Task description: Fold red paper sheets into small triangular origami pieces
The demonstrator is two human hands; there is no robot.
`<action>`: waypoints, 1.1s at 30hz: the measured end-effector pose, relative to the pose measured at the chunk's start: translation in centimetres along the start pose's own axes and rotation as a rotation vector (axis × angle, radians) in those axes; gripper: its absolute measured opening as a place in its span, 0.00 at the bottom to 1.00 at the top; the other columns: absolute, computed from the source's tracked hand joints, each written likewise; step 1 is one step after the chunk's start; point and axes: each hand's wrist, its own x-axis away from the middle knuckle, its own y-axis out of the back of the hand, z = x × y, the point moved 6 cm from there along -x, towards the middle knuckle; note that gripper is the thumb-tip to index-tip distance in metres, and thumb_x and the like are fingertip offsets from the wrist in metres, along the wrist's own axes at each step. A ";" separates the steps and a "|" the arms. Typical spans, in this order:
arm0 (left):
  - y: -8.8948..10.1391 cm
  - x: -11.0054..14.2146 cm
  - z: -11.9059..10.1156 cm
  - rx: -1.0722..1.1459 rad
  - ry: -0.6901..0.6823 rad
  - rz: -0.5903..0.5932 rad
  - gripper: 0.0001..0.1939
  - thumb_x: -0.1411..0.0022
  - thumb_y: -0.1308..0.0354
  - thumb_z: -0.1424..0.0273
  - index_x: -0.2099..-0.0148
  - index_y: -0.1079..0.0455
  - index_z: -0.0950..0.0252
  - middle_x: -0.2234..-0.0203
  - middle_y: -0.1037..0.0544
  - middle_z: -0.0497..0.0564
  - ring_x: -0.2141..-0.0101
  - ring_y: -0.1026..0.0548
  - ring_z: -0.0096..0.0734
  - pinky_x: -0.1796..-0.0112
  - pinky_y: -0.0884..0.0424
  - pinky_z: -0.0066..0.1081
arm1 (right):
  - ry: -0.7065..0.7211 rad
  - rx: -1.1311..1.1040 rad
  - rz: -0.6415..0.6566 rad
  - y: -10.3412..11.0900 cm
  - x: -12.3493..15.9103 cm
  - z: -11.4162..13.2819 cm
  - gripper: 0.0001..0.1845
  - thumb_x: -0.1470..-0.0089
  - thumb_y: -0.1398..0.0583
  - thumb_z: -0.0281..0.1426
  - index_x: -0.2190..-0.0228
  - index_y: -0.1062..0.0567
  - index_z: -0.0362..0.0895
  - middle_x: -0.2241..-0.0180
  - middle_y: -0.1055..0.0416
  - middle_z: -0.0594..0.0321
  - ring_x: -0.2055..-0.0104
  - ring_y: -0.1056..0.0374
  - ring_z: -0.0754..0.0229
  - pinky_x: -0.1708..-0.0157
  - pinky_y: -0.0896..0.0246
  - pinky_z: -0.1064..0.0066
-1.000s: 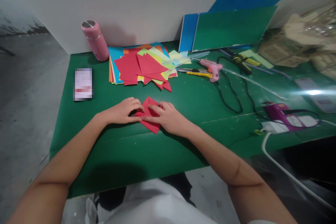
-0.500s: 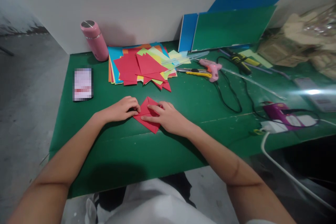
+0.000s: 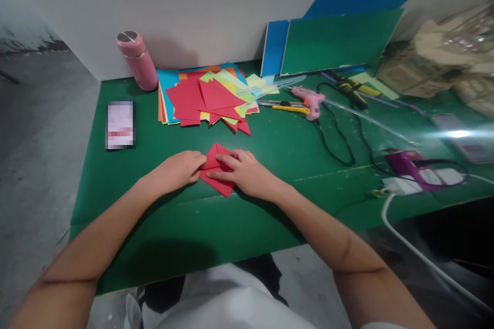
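A folded red paper [image 3: 216, 179], diamond-shaped with crease lines, lies on the green table in front of me. At its left corner, my left hand [image 3: 184, 168] is closed, with curled fingers pinching or pressing the edge; the fingertips are partly hidden. My right hand [image 3: 247, 172] rests on the paper's right side, its thumb and index finger spread apart and lying flat on the sheet. The other right fingers bend over the right corner.
Behind lies a pile of coloured paper [image 3: 189, 100] beside a pink bottle [image 3: 139, 67]. To the right are a yellow utility knife [image 3: 291, 108], a pink glue gun [image 3: 312, 103] with a black cord, and a purple power strip [image 3: 407, 164]. A blurred-out packet [image 3: 120, 126] lies left.
My left hand has closed its fingers at the paper's left corner, and its knuckles have rolled over. My right hand has stayed on the sheet.
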 end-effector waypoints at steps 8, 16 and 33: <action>0.3 0.9 -2.8 -0.266 0.288 0.124 0.11 0.35 0.56 0.83 0.59 0.34 0.69 0.64 0.27 0.56 0.66 0.26 0.36 0.67 0.32 0.31 | 0.004 -0.001 0.003 0.0 0.0 0.0 0.35 0.44 0.46 0.21 0.39 0.36 0.61 0.39 0.40 0.54 0.50 0.45 0.47 0.54 0.47 0.55; 0.2 1.2 -3.5 -0.310 0.358 0.150 0.12 0.36 0.55 0.84 0.57 0.33 0.71 0.63 0.26 0.58 0.64 0.25 0.38 0.66 0.29 0.32 | 0.006 -0.008 0.015 -0.2 0.0 -0.1 0.35 0.44 0.46 0.21 0.40 0.36 0.61 0.39 0.40 0.54 0.50 0.46 0.47 0.54 0.47 0.55; -2.2 -1.3 -0.9 -0.137 -0.037 -0.494 0.17 0.29 0.59 0.75 0.45 0.34 0.73 0.49 0.28 0.62 0.58 0.28 0.38 0.55 0.31 0.37 | 0.018 0.002 -0.019 0.1 0.0 0.0 0.34 0.43 0.47 0.20 0.40 0.35 0.60 0.40 0.39 0.55 0.53 0.46 0.49 0.55 0.46 0.56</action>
